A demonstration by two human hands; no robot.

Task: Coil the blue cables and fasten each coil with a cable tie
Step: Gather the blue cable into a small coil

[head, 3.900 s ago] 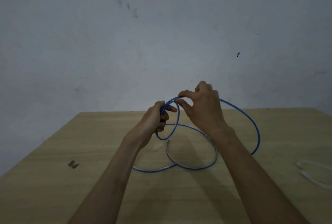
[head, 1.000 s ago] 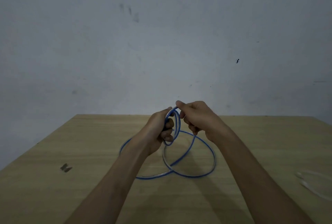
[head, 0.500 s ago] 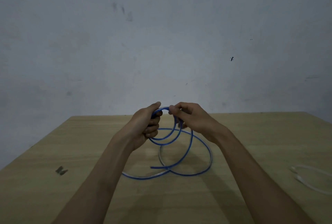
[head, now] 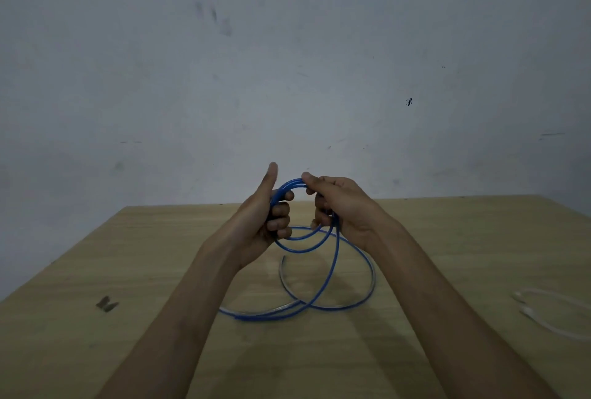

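A blue cable (head: pixel 334 274) is partly coiled in the air above a wooden table (head: pixel 160 254). My left hand (head: pixel 265 222) grips the left side of the small coil, fingers curled round it and thumb raised. My right hand (head: pixel 339 206) holds the coil's right side, thumb and fingers pinching the top strand. Two small loops hang between the hands. The loose remainder of the cable lies in a wide loop on the table below, with one end near the left forearm.
White cable ties (head: pixel 550 309) lie on the table at the right edge. A small dark object (head: pixel 107 303) sits on the table at the left. A bare grey wall stands behind the table's far edge.
The hands have drawn more cable up into the coil. My left thumb has lifted off the cable and points up. The loose loop on the table has shrunk since the earliest frame.
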